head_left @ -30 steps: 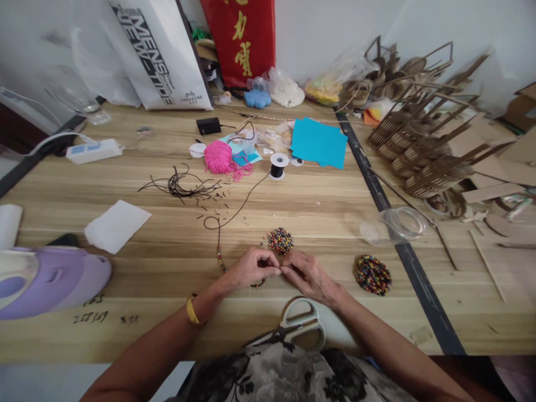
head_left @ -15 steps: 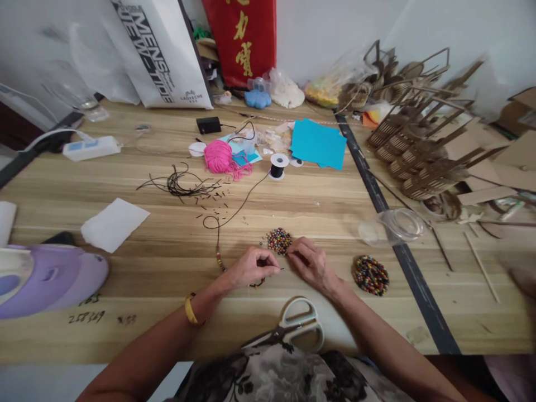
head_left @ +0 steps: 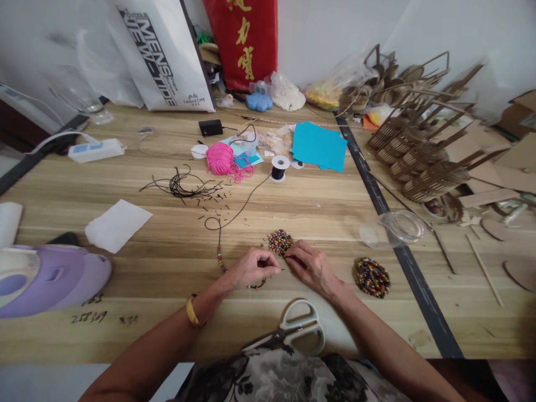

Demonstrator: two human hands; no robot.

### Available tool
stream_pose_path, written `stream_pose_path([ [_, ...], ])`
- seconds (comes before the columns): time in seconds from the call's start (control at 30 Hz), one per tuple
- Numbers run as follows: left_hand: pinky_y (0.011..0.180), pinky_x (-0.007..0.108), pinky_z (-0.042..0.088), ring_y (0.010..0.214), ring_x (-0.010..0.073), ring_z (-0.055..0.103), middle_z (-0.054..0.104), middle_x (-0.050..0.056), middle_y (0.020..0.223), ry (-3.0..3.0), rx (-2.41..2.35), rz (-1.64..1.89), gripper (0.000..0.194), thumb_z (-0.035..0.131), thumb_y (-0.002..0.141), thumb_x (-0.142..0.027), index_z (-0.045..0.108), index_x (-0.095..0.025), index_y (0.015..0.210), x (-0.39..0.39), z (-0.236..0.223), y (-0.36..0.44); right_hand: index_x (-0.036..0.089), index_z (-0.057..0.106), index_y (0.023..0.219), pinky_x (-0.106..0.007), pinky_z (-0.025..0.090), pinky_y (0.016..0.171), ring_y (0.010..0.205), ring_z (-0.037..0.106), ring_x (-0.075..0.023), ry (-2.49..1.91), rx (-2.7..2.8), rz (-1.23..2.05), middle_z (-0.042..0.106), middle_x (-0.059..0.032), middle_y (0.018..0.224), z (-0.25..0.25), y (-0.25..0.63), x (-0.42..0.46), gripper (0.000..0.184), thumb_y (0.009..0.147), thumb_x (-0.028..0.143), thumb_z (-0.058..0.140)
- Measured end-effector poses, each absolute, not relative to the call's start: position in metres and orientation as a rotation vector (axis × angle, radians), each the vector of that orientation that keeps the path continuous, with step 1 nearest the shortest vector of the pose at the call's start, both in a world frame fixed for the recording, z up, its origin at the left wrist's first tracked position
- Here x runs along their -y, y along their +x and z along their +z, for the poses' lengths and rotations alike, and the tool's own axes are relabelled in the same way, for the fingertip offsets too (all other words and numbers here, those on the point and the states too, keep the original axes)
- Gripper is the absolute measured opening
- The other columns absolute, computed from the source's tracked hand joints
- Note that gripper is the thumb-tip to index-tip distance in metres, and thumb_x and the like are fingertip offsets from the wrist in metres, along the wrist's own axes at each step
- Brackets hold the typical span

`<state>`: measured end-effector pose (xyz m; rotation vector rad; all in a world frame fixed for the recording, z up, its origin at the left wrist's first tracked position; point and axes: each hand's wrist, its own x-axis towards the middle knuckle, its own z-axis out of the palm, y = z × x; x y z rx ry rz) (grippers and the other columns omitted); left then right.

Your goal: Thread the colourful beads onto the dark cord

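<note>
My left hand (head_left: pixel 253 267) is pinched on the end of a thin black cord (head_left: pixel 234 214) that carries several coloured beads (head_left: pixel 220 260) and runs back to a small spool (head_left: pixel 278 167). My right hand (head_left: pixel 307 264) has its fingertips curled at the near edge of a small heap of coloured beads (head_left: pixel 280 241), touching it; whether it holds a bead I cannot see. A second, larger heap of beads (head_left: pixel 372 276) lies to its right. White-handled scissors (head_left: pixel 293 330) lie just in front of my body.
A pink yarn ball (head_left: pixel 219 157), black cord scraps (head_left: pixel 182 186), blue paper (head_left: pixel 319 146), a white sheet (head_left: pixel 117 224), a power strip (head_left: pixel 95 150) and a clear lid (head_left: pixel 399 224) lie on the wooden table (head_left: pixel 314 206). A purple device (head_left: pixel 46 279) sits left. Wooden cut-outs (head_left: pixel 422 151) pile up right.
My right hand has drawn away from my left and reached up to the small bead heap. My left hand kept its pinch on the cord.
</note>
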<state>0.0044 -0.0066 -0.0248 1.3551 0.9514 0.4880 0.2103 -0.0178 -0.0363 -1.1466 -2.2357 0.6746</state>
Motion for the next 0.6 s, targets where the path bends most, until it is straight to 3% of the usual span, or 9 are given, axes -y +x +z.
stream_pose_path([
  [0.6, 0.051, 0.018, 0.035, 0.053, 0.0074, 0.045, 0.054, -0.002, 0.057, 1.397, -0.940, 0.503, 0.015, 0.065, 0.072, -0.025, 0.062, -0.010, 0.068, 0.0059, -0.0294, 0.0034, 0.018, 0.061, 0.091, -0.026, 0.048, 0.065, 0.074, 0.059, -0.0158, -1.166, 2.349, 0.548, 0.059, -0.0070, 0.087, -0.0371, 0.2077, 0.0184, 0.013, 0.092, 0.018, 0.048],
])
